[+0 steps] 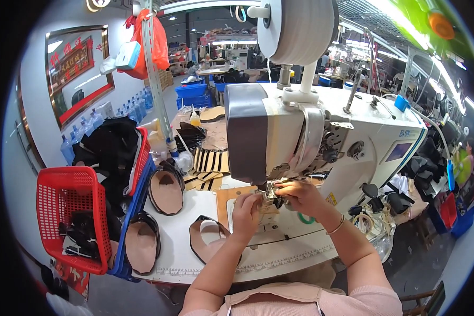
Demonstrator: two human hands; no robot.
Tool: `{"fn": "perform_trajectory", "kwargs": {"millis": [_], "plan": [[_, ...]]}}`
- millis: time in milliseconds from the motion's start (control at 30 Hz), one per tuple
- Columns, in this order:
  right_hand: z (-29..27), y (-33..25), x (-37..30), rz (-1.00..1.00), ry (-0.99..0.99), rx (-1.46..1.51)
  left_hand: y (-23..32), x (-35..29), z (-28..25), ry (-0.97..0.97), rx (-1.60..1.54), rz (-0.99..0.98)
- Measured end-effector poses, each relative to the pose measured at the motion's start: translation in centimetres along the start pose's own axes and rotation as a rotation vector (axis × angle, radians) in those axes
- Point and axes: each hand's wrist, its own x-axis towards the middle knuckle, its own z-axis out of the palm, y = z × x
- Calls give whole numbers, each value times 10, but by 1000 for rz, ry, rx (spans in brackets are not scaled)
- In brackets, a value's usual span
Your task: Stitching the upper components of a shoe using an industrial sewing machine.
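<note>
Both hands [246, 215] [303, 197] sit close together — fingers [288, 188] bent, forearms [217, 269] [353, 245] angled inward.

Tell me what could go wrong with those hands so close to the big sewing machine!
The left hand and right hand are right beneath the head of the sewing machine, so a finger might get hurt if it starts suddenly. The bracelet on the right wrist could perhaps snag on something. The left forearm crosses a black-rimmed oval piece, so it might nudge that out of place.
</note>
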Motion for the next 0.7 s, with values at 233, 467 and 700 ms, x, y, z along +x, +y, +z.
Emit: {"fn": "perform_trajectory", "kwargs": {"millis": [233, 467, 700], "plan": [[-3, -14, 1, 255, -55, 181, -2, 3, 0, 52, -45, 46], [-11, -20, -36, 146, 292, -62, -9, -1, 14, 91, 178, 39], [-147, 73, -223, 736, 1517, -255, 2, -8, 27, 112, 154, 92]]}}
